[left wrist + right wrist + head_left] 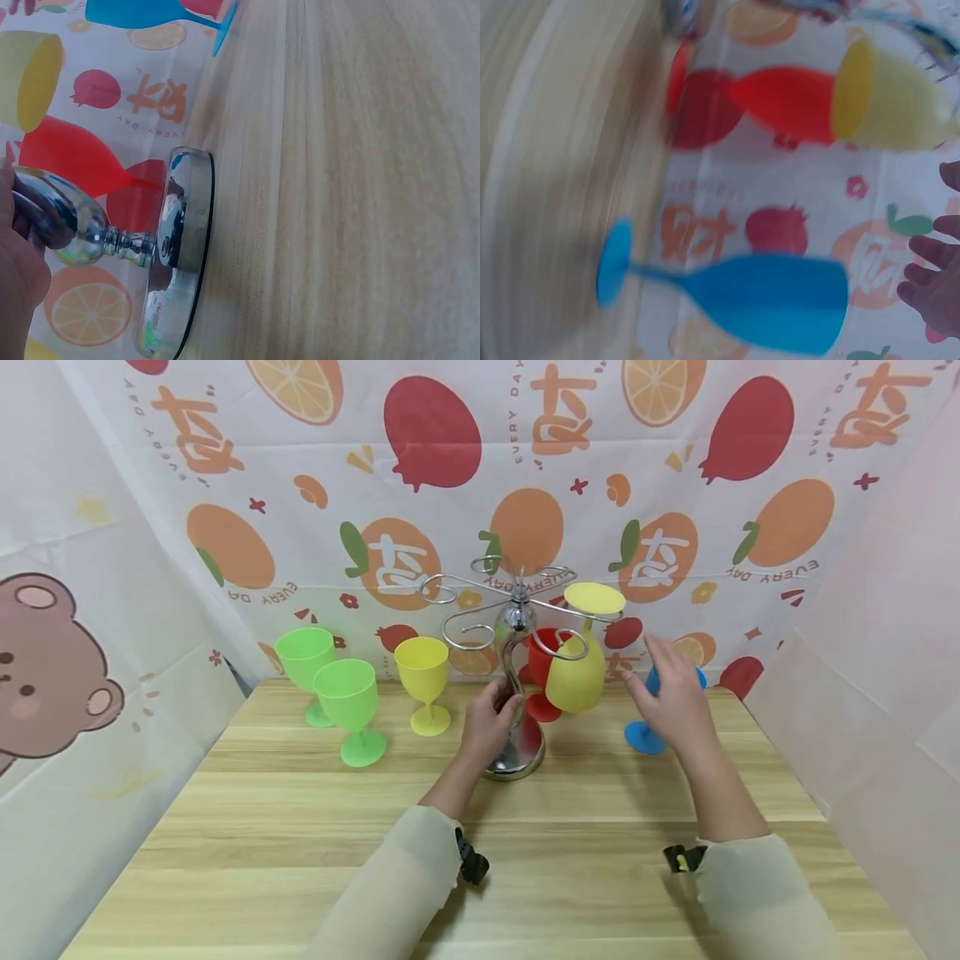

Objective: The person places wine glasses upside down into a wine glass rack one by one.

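Note:
A chrome goblet rack (pixel 530 745) with curled wire arms stands upright on the table. My left hand (pixel 487 722) grips its curved stem, and the left wrist view shows the round base (pixel 180 247) flat on the wood. From a right-hand arm of the rack a yellow goblet (pixel 579 672) hangs upside down, its foot uppermost. To the right of it my right hand (pixel 677 697) is raised, fingers extended and holding nothing. Behind that hand, partly covered in the head view, stands a blue goblet (pixel 772 300). A red goblet (pixel 543 706) stands behind the hanging one.
Two green goblets (pixel 347 697) and another yellow goblet (pixel 422 672) stand upright left of the rack. A fruit-print cloth (pixel 442 435) hangs behind the wooden table (pixel 300 843), with pale cloth walls at both sides.

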The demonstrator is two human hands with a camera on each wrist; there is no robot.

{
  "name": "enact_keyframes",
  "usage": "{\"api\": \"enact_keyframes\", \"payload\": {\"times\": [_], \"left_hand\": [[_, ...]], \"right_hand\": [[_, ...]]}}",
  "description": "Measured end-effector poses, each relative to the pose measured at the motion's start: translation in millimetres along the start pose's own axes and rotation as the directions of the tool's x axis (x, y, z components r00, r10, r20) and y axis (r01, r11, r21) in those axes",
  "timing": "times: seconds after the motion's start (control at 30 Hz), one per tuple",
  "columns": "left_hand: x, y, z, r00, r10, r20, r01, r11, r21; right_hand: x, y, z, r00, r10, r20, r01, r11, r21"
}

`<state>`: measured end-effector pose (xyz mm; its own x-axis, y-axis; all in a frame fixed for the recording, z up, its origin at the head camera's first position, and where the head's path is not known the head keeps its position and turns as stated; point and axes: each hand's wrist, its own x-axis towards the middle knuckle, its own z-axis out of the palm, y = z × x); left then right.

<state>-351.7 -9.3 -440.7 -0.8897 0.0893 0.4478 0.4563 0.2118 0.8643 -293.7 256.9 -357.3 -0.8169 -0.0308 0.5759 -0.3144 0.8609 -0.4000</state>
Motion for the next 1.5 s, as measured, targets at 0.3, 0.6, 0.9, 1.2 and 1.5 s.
{"api": "enact_keyframes", "payload": {"times": [0.3,0.6,0.9,1.2,1.5], "left_hand": [[-2.0,-2.6,5.5,1.0,0.012,0.01,-0.012,1.0,-0.002],[-3.9,-3.2,11.3,1.0,0.012,0.013,-0.012,1.0,0.021],[-7.2,1.1,12.4,0.998,-0.066,-0.001,0.066,0.996,0.06],[-7.1,18.3,-2.3,0.993,-0.117,-0.032,0.119,0.99,0.074],[-18.4,35.8,-21.2,0.979,-0.198,-0.037,0.201,0.973,0.113]], "right_hand": [[17.8,46,-10,0.962,0.111,0.251,-0.032,0.954,-0.3],[26.2,64,-7,0.916,0.215,0.339,-0.071,0.918,-0.39],[23.7,73,4,0.893,0.305,0.332,-0.144,0.891,-0.43],[28.8,60,19,0.911,0.282,0.302,-0.122,0.883,-0.454],[25.7,61,18,0.913,0.279,0.298,-0.12,0.882,-0.456]]}}
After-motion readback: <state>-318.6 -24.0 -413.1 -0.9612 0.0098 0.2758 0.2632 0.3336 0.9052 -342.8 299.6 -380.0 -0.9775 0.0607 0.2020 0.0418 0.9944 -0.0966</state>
